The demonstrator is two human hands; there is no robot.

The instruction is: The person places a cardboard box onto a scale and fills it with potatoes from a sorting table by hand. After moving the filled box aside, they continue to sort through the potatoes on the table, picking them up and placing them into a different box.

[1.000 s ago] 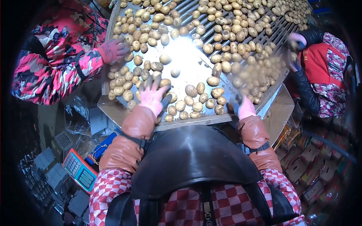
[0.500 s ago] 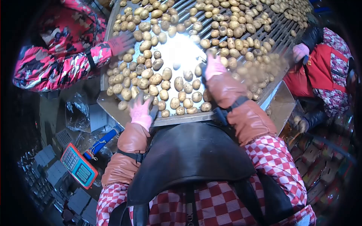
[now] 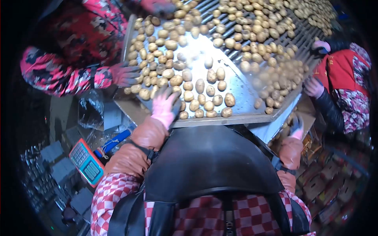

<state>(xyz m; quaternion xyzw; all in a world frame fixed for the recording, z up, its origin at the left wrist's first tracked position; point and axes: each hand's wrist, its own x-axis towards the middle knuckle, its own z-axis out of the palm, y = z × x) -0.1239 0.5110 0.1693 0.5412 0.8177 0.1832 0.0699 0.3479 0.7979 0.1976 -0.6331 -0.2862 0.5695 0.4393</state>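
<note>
My left hand (image 3: 165,104), in a pink glove with dark fingertips, rests at the near edge of the metal sorting table (image 3: 244,118). Its fingers are spread over potatoes (image 3: 176,80) and grip none that I can see. Beyond the table's right corner, my right hand (image 3: 296,128) is low beside a cardboard box (image 3: 306,110) with potatoes in it. The right fingers look stretched out, and no held potato shows. Loose potatoes lie between my left hand and the bright bare patch of the tabletop.
Another person's gloved hand (image 3: 125,74) rests at the left rim. At right, a co-worker in a red vest (image 3: 342,70) has hands by the table edge. Slatted rollers (image 3: 224,31) carry more potatoes. An orange-framed scale display (image 3: 87,162) stands at lower left.
My right hand has moved from the middle of the table down past its right corner to the box. My left hand stays at the near edge. The left co-worker's hands have shifted.
</note>
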